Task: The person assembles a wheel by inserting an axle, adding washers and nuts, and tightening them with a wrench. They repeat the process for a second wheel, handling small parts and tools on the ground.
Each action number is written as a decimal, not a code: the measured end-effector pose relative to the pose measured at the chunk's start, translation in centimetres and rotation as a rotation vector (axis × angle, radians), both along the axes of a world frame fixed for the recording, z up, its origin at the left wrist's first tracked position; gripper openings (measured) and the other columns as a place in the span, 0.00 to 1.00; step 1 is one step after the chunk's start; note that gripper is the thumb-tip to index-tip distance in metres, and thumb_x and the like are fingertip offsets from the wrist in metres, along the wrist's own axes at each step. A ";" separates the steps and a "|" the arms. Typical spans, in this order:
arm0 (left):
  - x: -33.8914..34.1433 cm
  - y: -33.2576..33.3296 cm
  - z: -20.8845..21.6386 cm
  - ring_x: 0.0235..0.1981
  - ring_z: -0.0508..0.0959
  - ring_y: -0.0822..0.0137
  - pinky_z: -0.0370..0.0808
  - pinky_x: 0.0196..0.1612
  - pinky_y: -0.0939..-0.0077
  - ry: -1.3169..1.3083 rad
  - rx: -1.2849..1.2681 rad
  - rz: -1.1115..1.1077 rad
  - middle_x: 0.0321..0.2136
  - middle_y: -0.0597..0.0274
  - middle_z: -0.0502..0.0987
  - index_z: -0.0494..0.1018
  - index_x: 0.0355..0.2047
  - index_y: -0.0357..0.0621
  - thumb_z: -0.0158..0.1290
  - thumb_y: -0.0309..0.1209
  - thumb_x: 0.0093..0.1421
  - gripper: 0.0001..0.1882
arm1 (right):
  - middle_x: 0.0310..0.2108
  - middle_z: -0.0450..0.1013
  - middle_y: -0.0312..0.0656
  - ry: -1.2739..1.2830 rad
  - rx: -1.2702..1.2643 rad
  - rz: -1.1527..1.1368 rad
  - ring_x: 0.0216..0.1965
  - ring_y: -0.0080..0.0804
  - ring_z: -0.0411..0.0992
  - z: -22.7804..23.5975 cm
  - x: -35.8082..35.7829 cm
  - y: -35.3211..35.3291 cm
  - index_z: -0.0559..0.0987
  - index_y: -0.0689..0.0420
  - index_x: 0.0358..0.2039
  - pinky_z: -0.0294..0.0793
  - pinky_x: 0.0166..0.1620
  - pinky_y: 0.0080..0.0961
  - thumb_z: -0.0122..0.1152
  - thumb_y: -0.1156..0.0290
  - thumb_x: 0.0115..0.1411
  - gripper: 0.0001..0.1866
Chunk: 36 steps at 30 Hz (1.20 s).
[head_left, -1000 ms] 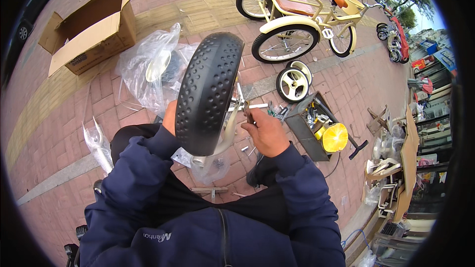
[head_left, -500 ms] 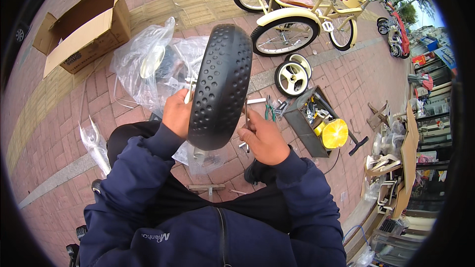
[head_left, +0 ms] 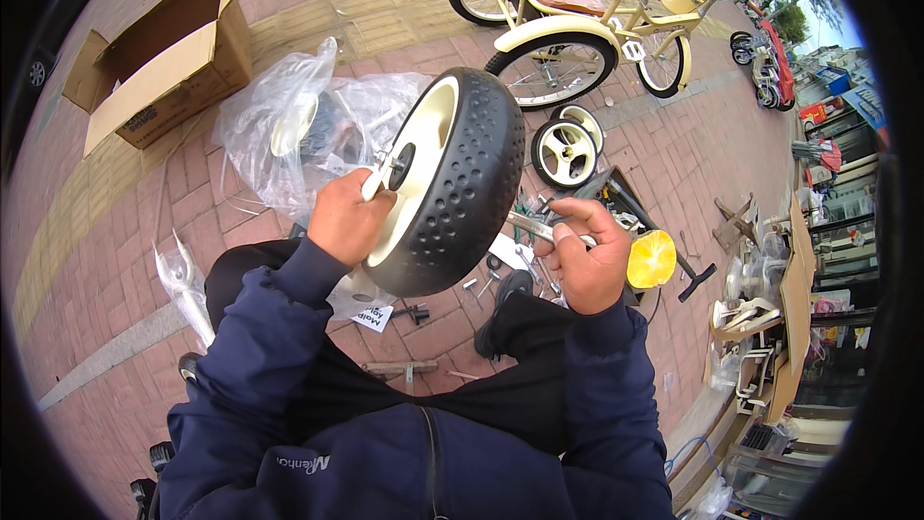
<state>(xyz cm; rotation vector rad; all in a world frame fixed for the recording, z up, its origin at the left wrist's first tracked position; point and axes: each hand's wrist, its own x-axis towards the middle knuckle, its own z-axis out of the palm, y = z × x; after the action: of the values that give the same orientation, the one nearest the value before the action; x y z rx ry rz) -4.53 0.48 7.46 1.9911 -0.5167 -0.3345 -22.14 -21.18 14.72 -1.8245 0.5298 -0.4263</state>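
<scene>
A wheel with a knobbly black tire [head_left: 467, 188] and cream rim [head_left: 423, 140] stands tilted in front of me, its hub side facing left. My left hand [head_left: 348, 217] is closed round a slim pale metal piece [head_left: 377, 180] that meets the axle; its exact kind is unclear. The left fingers are against the rim side. To the right of the tire, my right hand [head_left: 589, 255] grips a silver wrench [head_left: 531, 224] between thumb and fingers. The wrench's far end reaches toward the wheel's other side, where the tire hides the axle.
A toolbox [head_left: 630, 294] with a yellow round item [head_left: 653, 259] sits at right, near two small cream wheels [head_left: 564, 153]. Loose bolts lie by my shoe [head_left: 500, 318]. Plastic wrap [head_left: 279, 125], an open carton [head_left: 173, 67] and a cream tricycle [head_left: 577, 34] stand farther off.
The wheel has turned so its cream rim and hub now show, and it has shifted right. My right hand has moved right with the wrench, away from the wheel's side.
</scene>
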 end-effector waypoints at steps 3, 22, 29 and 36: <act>0.1 0.2 0.6 0.27 0.76 0.44 0.72 0.32 0.61 -0.009 0.028 -0.167 0.23 0.42 0.75 0.76 0.30 0.36 0.56 0.30 0.54 0.09 | 0.23 0.74 0.36 -0.174 0.043 -0.064 0.18 0.16 0.67 -0.3 -0.1 -0.5 0.78 0.65 0.41 0.72 0.25 0.16 0.54 0.79 0.57 0.11; -0.2 0.5 -1.0 0.51 0.74 0.70 0.72 0.53 0.74 0.708 -0.902 -0.547 0.53 0.59 0.73 0.67 0.59 0.41 0.54 0.29 0.64 0.22 | 0.23 0.75 0.43 -0.449 0.491 0.229 0.18 0.23 0.70 -4.1 0.7 -6.2 0.72 0.63 0.44 0.67 0.20 0.17 0.59 0.63 0.65 0.16; 0.4 0.4 -1.0 0.48 0.75 0.68 0.73 0.51 0.74 0.668 -0.852 -0.534 0.49 0.58 0.76 0.70 0.55 0.41 0.55 0.30 0.62 0.21 | 0.25 0.75 0.44 -0.555 0.490 0.334 0.21 0.26 0.72 -4.5 1.0 -6.3 0.72 0.62 0.43 0.72 0.24 0.20 0.63 0.65 0.62 0.17; 0.7 0.7 -1.0 0.44 0.77 0.67 0.73 0.48 0.73 0.517 -0.696 -0.573 0.45 0.56 0.78 0.72 0.51 0.40 0.56 0.30 0.59 0.19 | 0.29 0.75 0.40 -0.422 0.187 0.259 0.26 0.22 0.73 -3.9 0.9 -6.3 0.74 0.61 0.40 0.74 0.30 0.17 0.74 0.71 0.51 0.19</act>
<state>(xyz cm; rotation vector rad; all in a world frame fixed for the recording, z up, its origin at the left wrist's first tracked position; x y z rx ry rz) -3.82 1.15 6.42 1.0036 -0.7340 -0.8619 -21.24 -27.44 10.77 -1.5392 0.0390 -0.5453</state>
